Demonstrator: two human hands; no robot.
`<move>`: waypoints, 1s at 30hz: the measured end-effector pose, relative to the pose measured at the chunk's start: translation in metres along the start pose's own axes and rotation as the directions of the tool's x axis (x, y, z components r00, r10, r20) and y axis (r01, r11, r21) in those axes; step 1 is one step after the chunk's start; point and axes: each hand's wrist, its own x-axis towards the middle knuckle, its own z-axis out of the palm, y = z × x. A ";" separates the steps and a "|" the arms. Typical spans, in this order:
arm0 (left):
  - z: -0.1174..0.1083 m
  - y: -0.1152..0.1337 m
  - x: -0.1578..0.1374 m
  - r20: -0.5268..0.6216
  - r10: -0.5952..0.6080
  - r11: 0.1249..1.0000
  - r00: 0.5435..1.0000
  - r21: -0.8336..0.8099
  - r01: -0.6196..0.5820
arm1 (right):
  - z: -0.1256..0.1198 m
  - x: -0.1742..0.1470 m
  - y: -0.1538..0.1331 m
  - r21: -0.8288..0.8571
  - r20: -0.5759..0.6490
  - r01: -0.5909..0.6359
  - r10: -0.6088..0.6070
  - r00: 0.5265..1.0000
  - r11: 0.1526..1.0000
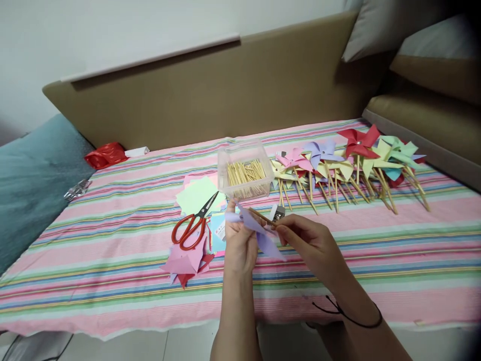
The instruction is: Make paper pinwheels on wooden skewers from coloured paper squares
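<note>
- Left hand point(240, 243) pinched the purple pinwheel point(252, 222); right hand point(304, 233), at three o'clock, gripped a stick point(263, 217).
- Joining them seemed underway; next called for steady alignment.

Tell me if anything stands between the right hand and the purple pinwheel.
Nothing visible blocks the way: the left hand holds the purple pinwheel, and only the stick in the right hand lies between them.
</note>
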 end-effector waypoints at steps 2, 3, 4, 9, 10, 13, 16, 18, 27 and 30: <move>0.002 -0.001 -0.001 0.003 -0.010 1.000 1.000 -0.005 0.010 | 0.000 0.000 -0.001 -0.001 -0.010 0.003 -0.003 1.000 1.000; 0.002 -0.001 -0.001 -0.002 -0.007 1.000 1.000 -0.006 0.007 | 0.000 0.000 -0.002 -0.005 -0.013 0.009 -0.009 1.000 1.000; 0.002 -0.002 -0.001 -0.009 0.000 1.000 1.000 -0.006 0.000 | 0.000 -0.001 -0.002 -0.011 -0.016 0.016 -0.017 1.000 1.000; -0.003 -0.003 0.000 -0.006 0.031 0.999 0.999 0.037 -0.031 | 0.002 -0.002 -0.006 -0.091 -0.025 0.030 -0.033 0.999 0.995; -0.004 -0.002 -0.001 -0.004 0.029 0.998 1.000 0.048 -0.029 | 0.002 -0.002 -0.007 -0.111 -0.028 0.033 -0.036 0.999 0.993; -0.003 0.000 -0.001 -0.008 0.027 0.997 1.000 0.070 -0.027 | 0.003 -0.003 -0.009 -0.156 -0.035 0.054 -0.060 0.998 0.986; -0.002 0.002 -0.002 0.001 0.039 0.997 0.999 0.064 -0.038 | 0.003 -0.004 -0.012 -0.179 -0.026 0.090 -0.096 0.995 0.980; -0.001 0.002 -0.003 0.011 0.049 0.997 0.999 0.061 -0.049 | 0.003 -0.005 -0.013 -0.191 -0.023 0.111 -0.118 0.993 0.975; -0.002 0.002 -0.004 0.022 0.092 0.995 0.996 0.043 -0.093 | 0.003 -0.007 -0.015 -0.253 -0.049 0.184 -0.202 0.978 0.950; -0.003 0.003 -0.003 0.034 0.113 0.992 0.993 0.045 -0.115 | 0.003 -0.007 -0.015 -0.268 -0.057 0.204 -0.226 0.972 0.942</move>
